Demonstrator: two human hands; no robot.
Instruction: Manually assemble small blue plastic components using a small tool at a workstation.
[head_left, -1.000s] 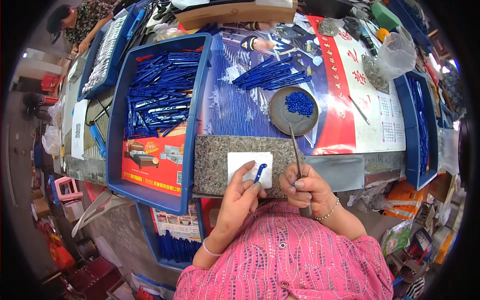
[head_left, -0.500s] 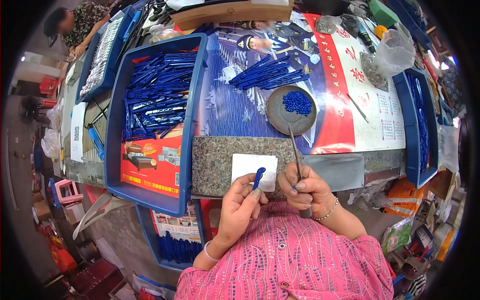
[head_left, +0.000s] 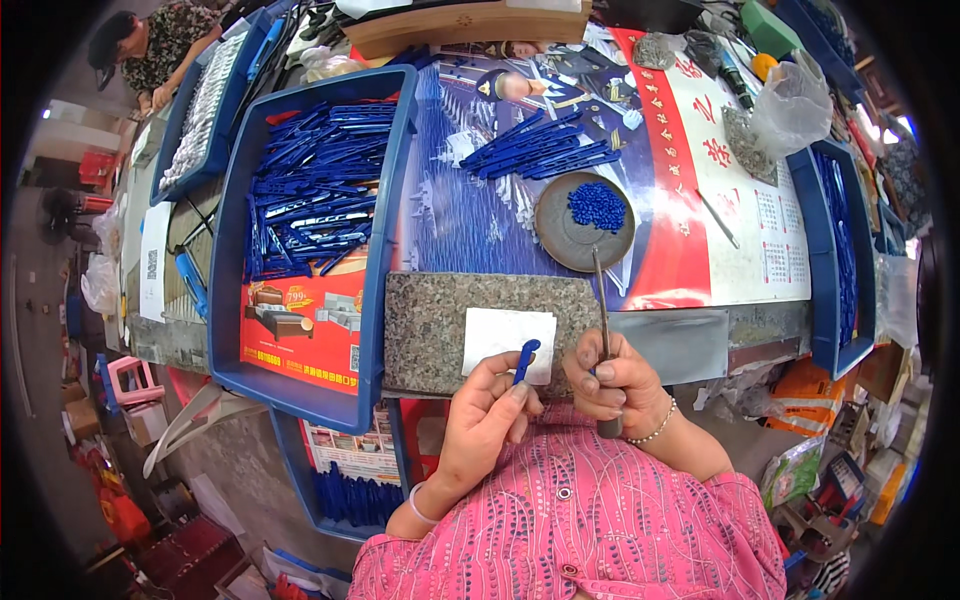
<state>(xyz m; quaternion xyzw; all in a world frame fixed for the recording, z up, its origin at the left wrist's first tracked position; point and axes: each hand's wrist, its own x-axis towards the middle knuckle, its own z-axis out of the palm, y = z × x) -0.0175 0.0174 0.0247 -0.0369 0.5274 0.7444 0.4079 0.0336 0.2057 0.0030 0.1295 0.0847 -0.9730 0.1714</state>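
Between the thumb and fingers of my left hand (head_left: 483,415) is a slim blue plastic piece (head_left: 525,359) with a rounded upper end, tilted over a white paper square (head_left: 488,333). The paper lies on a speckled stone slab (head_left: 430,320). My right hand (head_left: 625,385) is closed around a thin metal rod tool (head_left: 602,290) with a dark handle end showing below the fist. A tiny blue bit shows at the right fingertips. The tool's far end overlaps the near rim of a round grey dish (head_left: 568,248), which holds many small blue pieces (head_left: 597,206).
A pile of long blue strips (head_left: 545,150) lies beyond the dish. At left stands a big blue tray (head_left: 388,250) heaped with similar strips. Another blue tray (head_left: 822,250) is at the right edge. A metal stick (head_left: 720,220) rests on the poster. Another person (head_left: 168,45) is at far left.
The rod tool has swung more upright, its far end shifting right. My left hand and the blue piece have moved slightly right, and the piece leans a little more. Both holds are unchanged.
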